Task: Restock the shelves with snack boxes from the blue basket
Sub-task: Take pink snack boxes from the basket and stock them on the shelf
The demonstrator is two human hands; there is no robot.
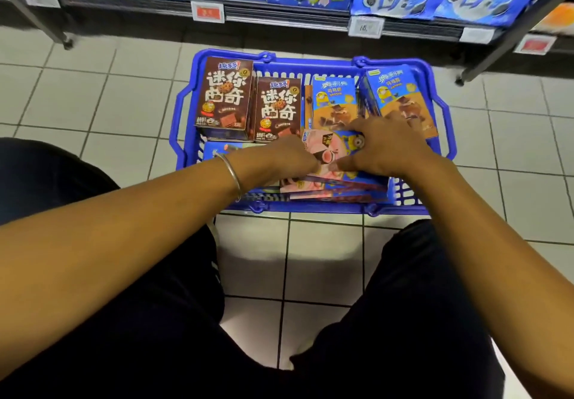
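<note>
The one view is from the head. The blue basket [329,209] sits on the tiled floor [93,94] between the person's knees. The shelf [279,13] runs just beyond the basket's far side, close enough, I judge, for boxes to go straight across.

Both hands are inside the basket at its near edge. The left hand [289,159] curls its fingers down against the left edge of the top flat box [329,156]. The right hand [388,147] spreads over the same box, thumb on its face and fingers hooked over its far edge. The two hands grip one box from opposite sides, probably to lift it level off the stack [341,192] beneath. A bangle [231,175] circles the left wrist.

- **Brown boxes:** two [223,97] stand upright side by side in the basket's far left corner.
- **Blue-and-orange boxes:** two [335,103] stand upright along the far right. An orange edge between the two groups may be a third.
- **Stack:** it fills the near right — at least three edges show, and the full number is hidden.
- **Blue box:** one more [217,150] lies at the near left, under the left wrist.

The gripped box is not yet clear of the basket — this looks like the pick-up step.
</note>
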